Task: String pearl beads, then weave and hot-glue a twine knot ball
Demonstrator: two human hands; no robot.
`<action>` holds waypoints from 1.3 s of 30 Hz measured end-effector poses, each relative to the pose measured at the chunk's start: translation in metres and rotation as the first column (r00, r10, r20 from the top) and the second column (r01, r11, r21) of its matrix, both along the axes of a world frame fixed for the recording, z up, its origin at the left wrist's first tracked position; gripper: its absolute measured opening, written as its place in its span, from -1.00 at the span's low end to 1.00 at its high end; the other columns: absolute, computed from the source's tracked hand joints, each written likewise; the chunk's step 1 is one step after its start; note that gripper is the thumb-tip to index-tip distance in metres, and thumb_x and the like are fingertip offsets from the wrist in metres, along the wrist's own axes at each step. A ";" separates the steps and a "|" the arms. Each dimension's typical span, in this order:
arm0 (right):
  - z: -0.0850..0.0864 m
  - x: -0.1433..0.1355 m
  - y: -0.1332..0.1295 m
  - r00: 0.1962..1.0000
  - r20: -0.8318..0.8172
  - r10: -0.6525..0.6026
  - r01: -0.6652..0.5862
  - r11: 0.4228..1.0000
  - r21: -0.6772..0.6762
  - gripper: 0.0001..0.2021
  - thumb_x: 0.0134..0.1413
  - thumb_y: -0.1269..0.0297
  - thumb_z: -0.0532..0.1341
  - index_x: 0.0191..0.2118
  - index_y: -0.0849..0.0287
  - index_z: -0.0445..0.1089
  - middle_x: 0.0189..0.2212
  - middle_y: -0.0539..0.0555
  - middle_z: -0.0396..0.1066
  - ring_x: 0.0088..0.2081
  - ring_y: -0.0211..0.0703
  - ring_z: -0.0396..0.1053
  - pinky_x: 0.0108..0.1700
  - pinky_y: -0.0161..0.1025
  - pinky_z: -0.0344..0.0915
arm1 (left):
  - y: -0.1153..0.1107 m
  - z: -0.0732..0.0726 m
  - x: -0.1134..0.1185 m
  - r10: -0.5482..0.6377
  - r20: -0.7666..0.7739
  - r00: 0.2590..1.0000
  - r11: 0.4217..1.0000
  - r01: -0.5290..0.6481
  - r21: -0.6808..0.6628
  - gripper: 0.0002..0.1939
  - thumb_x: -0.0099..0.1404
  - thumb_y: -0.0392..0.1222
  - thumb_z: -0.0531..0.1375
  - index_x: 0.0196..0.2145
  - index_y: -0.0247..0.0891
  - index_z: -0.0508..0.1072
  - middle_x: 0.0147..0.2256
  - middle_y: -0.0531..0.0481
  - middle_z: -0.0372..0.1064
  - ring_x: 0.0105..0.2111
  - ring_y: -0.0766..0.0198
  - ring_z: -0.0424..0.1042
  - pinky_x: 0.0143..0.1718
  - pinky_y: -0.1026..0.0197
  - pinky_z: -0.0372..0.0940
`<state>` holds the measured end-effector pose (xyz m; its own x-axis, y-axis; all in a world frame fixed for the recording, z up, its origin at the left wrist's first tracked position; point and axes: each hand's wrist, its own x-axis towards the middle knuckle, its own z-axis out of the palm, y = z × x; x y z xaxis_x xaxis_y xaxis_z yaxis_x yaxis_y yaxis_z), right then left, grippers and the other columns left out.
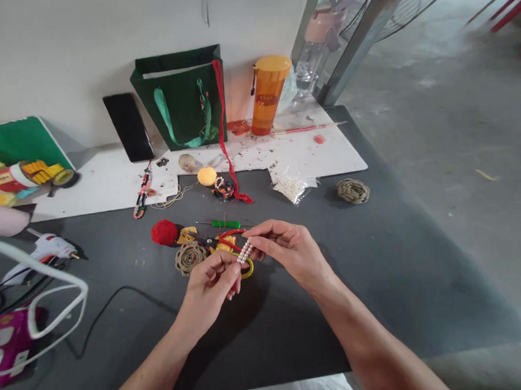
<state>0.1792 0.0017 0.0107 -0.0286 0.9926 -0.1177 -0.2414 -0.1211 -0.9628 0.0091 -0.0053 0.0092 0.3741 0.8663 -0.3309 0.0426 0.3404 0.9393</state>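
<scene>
A short strip of white pearl beads (244,252) is stretched between my two hands above the dark table. My left hand (215,278) pinches its lower end between thumb and fingers. At the upper end, my right hand (285,246) is closed on the same strip with thumb and forefinger. Scissors with red and yellow handles (248,270) lie just beneath, partly hidden by the hands. Close to my left hand sits a coiled grey-brown twine rosette (191,258). Behind it are a ball of red yarn (164,232) and a green-handled tool (226,224).
A bag of loose pearl beads (293,187) and another twine rosette (352,191) lie to the right. Along the back stand a phone (128,126), a green paper bag (184,105) and an orange bottle (271,94). A glue gun (54,247) and a white curved tube (83,291) occupy the left.
</scene>
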 end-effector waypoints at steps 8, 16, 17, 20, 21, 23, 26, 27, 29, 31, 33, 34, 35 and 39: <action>0.002 0.004 0.001 1.000 -0.014 0.021 -0.021 0.999 -0.047 -0.81 -0.14 0.17 0.40 -0.42 0.17 0.51 -0.56 0.01 0.52 -0.55 -0.30 0.42 -0.47 -0.32 0.40 | 0.002 -0.003 -0.004 -0.001 -0.008 1.000 1.000 0.002 0.020 -0.70 0.20 0.03 0.19 -0.43 -0.30 0.40 -0.65 0.12 0.18 -0.63 0.42 0.13 -0.59 0.34 0.06; 0.003 0.005 0.002 0.999 0.000 0.047 -0.047 0.996 -0.071 -0.81 -0.13 0.18 0.40 -0.43 0.19 0.50 -0.58 -0.01 0.49 -0.55 -0.30 0.43 -0.51 -0.36 0.34 | 0.005 -0.001 -0.005 -0.022 -0.021 1.000 0.999 0.023 0.033 -0.73 0.18 -0.01 0.20 -0.46 -0.30 0.39 -0.66 0.14 0.12 -0.64 0.44 0.06 -0.60 0.33 -0.03; 0.003 0.005 0.002 0.999 0.004 0.049 -0.049 0.996 -0.074 -0.81 -0.13 0.18 0.40 -0.44 0.19 0.50 -0.59 -0.01 0.49 -0.55 -0.30 0.43 -0.51 -0.36 0.33 | 0.005 -0.001 -0.005 -0.022 -0.023 0.999 0.999 0.023 0.034 -0.73 0.17 -0.01 0.21 -0.47 -0.30 0.39 -0.66 0.15 0.12 -0.64 0.44 0.06 -0.60 0.33 -0.03; 0.004 0.005 0.002 0.999 0.015 0.053 -0.051 0.995 -0.082 -0.80 -0.14 0.16 0.40 -0.45 0.19 0.50 -0.60 -0.02 0.48 -0.55 -0.30 0.42 -0.51 -0.35 0.33 | 0.005 0.000 -0.006 -0.022 -0.038 0.999 0.999 0.024 0.038 -0.73 0.18 -0.01 0.21 -0.45 -0.30 0.41 -0.66 0.14 0.11 -0.64 0.43 0.06 -0.60 0.32 -0.04; 0.004 0.005 0.003 0.999 0.018 0.051 -0.049 0.995 -0.084 -0.80 -0.14 0.16 0.40 -0.45 0.19 0.50 -0.60 -0.02 0.48 -0.56 -0.30 0.42 -0.51 -0.35 0.33 | 0.006 0.000 -0.006 -0.024 -0.044 0.999 0.999 0.026 0.039 -0.73 0.18 -0.01 0.20 -0.45 -0.30 0.41 -0.65 0.14 0.11 -0.63 0.42 0.06 -0.59 0.32 -0.04; 0.003 0.005 0.003 0.999 0.021 0.045 -0.043 0.995 -0.086 -0.80 -0.16 0.17 0.41 -0.46 0.18 0.51 -0.61 -0.02 0.47 -0.57 -0.31 0.41 -0.52 -0.35 0.33 | 0.006 0.000 -0.007 -0.028 -0.047 0.998 0.999 0.030 0.038 -0.74 0.19 -0.02 0.20 -0.45 -0.30 0.41 -0.65 0.14 0.11 -0.63 0.42 0.06 -0.59 0.32 -0.04; 0.002 0.006 0.003 0.999 0.009 0.041 -0.040 0.995 -0.091 -0.83 -0.19 0.18 0.42 -0.47 0.16 0.53 -0.60 -0.03 0.48 -0.55 -0.31 0.41 -0.46 -0.33 0.38 | 0.006 0.000 -0.008 -0.036 -0.038 0.999 0.999 0.037 0.030 -0.74 0.19 -0.02 0.20 -0.45 -0.29 0.40 -0.65 0.14 0.12 -0.63 0.43 0.06 -0.59 0.31 -0.05; 0.002 0.006 0.003 0.999 0.003 0.041 -0.041 0.995 -0.095 -0.84 -0.19 0.19 0.43 -0.47 0.15 0.53 -0.59 -0.04 0.48 -0.55 -0.31 0.41 -0.44 -0.32 0.40 | 0.006 0.000 -0.007 -0.037 -0.038 0.999 0.999 0.038 0.026 -0.75 0.19 -0.02 0.20 -0.46 -0.28 0.40 -0.65 0.14 0.12 -0.63 0.43 0.06 -0.59 0.31 -0.05; 0.002 0.007 0.003 0.999 -0.007 0.042 -0.043 0.993 -0.108 -0.86 -0.20 0.21 0.43 -0.47 0.13 0.54 -0.58 -0.04 0.49 -0.54 -0.31 0.41 -0.41 -0.31 0.41 | 0.006 0.001 -0.007 -0.040 -0.040 0.998 0.999 0.041 0.021 -0.75 0.18 -0.03 0.20 -0.46 -0.28 0.40 -0.65 0.14 0.12 -0.64 0.42 0.06 -0.59 0.31 -0.06; 0.003 0.007 0.003 0.999 -0.017 0.046 -0.048 0.992 -0.120 -0.86 -0.20 0.22 0.43 -0.47 0.13 0.55 -0.58 -0.04 0.49 -0.54 -0.32 0.41 -0.41 -0.32 0.40 | 0.007 0.001 -0.006 -0.045 -0.040 0.998 0.999 0.046 0.015 -0.76 0.17 -0.03 0.20 -0.46 -0.28 0.40 -0.65 0.14 0.11 -0.64 0.43 0.05 -0.59 0.31 -0.06; 0.003 0.008 0.003 0.998 -0.024 0.056 -0.059 0.990 -0.126 -0.86 -0.20 0.21 0.43 -0.47 0.14 0.55 -0.59 -0.04 0.48 -0.55 -0.34 0.39 -0.44 -0.35 0.37 | 0.007 0.002 -0.007 -0.048 -0.042 0.998 0.999 0.048 0.013 -0.76 0.17 -0.04 0.20 -0.47 -0.28 0.39 -0.65 0.15 0.11 -0.64 0.43 0.05 -0.59 0.31 -0.06; 0.004 0.008 0.003 0.998 -0.028 0.063 -0.066 0.990 -0.127 -0.85 -0.20 0.21 0.43 -0.47 0.15 0.56 -0.60 -0.04 0.48 -0.56 -0.34 0.38 -0.45 -0.36 0.36 | 0.007 0.002 -0.007 -0.049 -0.045 0.998 0.999 0.049 0.014 -0.77 0.18 -0.04 0.20 -0.47 -0.28 0.39 -0.65 0.15 0.11 -0.64 0.43 0.05 -0.59 0.31 -0.06; 0.004 0.008 0.003 0.997 -0.031 0.071 -0.074 0.989 -0.127 -0.85 -0.19 0.20 0.43 -0.47 0.15 0.56 -0.60 -0.04 0.48 -0.56 -0.35 0.37 -0.47 -0.36 0.34 | 0.006 0.002 -0.008 -0.048 -0.049 0.998 0.999 0.049 0.017 -0.77 0.18 -0.05 0.19 -0.47 -0.28 0.39 -0.65 0.15 0.11 -0.63 0.43 0.06 -0.59 0.31 -0.06; 0.005 0.009 0.003 0.995 -0.043 0.088 -0.093 0.988 -0.122 -0.82 -0.17 0.17 0.42 -0.47 0.17 0.56 -0.61 -0.03 0.47 -0.58 -0.36 0.35 -0.49 -0.37 0.31 | 0.006 0.002 -0.009 -0.048 -0.064 0.997 0.999 0.049 0.022 -0.78 0.19 -0.07 0.18 -0.46 -0.28 0.39 -0.64 0.14 0.12 -0.63 0.43 0.06 -0.58 0.31 -0.06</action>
